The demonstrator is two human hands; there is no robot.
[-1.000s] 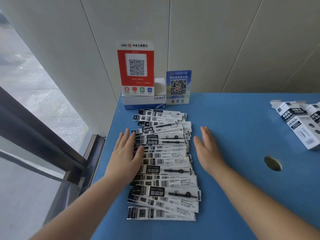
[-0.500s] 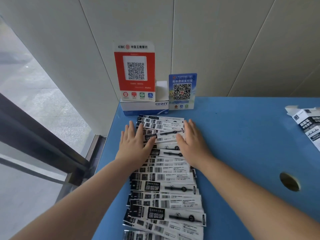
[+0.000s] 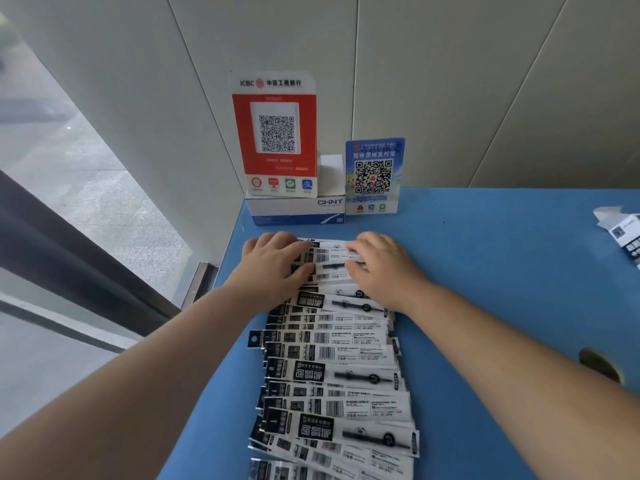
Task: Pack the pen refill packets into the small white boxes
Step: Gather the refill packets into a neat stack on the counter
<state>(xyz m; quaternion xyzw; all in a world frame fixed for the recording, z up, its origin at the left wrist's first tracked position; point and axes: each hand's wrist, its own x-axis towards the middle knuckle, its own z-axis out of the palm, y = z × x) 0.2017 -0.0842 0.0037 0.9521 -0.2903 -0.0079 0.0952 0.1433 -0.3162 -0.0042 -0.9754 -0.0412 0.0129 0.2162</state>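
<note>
A long overlapping row of black-and-white pen refill packets (image 3: 332, 368) runs down the blue table (image 3: 485, 271) from far to near. My left hand (image 3: 273, 263) and my right hand (image 3: 381, 268) sit at the far end of the row, one on each side. Their fingers curl over the farthest packets (image 3: 329, 259) and the thumbs press in from the near side. Only a narrow strip of those packets shows between the hands. A small white box (image 3: 623, 233) with black print lies at the right edge, cut off by the frame.
A red QR sign (image 3: 275, 133) and a blue QR sign (image 3: 374, 174) stand by the wall, with a white CHNT carton (image 3: 298, 209) just beyond my hands. A round hole (image 3: 599, 365) sits in the table at the right. The table's left edge drops off beside a window.
Both hands have slid from the middle of the row to its far end and closed in. Their flat fingers have curled over the farthest packets. The view has moved closer.
</note>
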